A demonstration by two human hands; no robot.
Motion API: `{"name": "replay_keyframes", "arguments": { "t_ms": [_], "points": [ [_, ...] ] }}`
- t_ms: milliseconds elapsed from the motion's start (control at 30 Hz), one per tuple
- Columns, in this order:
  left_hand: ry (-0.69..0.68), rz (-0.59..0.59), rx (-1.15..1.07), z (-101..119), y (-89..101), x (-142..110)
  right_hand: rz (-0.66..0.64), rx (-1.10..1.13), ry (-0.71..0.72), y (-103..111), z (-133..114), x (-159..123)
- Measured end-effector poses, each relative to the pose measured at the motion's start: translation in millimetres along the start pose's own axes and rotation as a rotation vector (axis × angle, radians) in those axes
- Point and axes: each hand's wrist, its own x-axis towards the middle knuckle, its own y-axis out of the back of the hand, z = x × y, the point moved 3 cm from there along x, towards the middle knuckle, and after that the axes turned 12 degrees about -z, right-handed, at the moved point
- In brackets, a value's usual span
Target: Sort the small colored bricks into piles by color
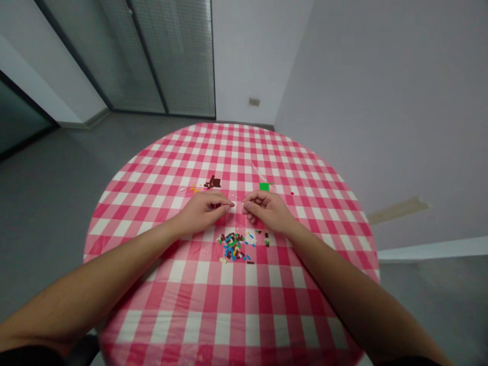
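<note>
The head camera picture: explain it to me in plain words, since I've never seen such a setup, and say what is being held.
There is no robot here. The one picture comes from a camera on a person's head, looking forward and down at their own bare hands.

The round table wears a pink-and-white checked cloth. Nearest the person lies a mixed pile of small coloured pieces. Beyond the left hand are dark brown pieces and yellow ones; just beyond the right hand is a flat green piece.

The hands nearly meet, fingertips close together. Whether either pinches something tiny, I cannot tell.
</note>
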Motion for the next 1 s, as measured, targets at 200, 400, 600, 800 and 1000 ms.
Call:
{"name": "replay_keyframes", "arguments": {
  "t_ms": [200, 400, 600, 800, 1000],
  "points": [
    [0.231, 0.313, 0.011, -10, 15.1, -4, 0.26, -0.624, 0.145, 18, 0, 2],
    [0.316, 0.368, -0.025, -13, 15.0, -4, 0.246, -1.137, 0.072, 22, 9, 18],
    [0.3, 0.276, -0.022, -14, 11.4, -2, 0.187, -1.234, 0.022, 22, 14, 24],
    [0.144, -0.124, -0.024, -9, 10.4, 0, 0.117, -1.245, 0.039, 19, 12, 18],
    [0.106, -0.586, 0.026, 3, 10.0, -7, 0.071, -1.293, -0.02, 7, 7, 18]
  ]
}}
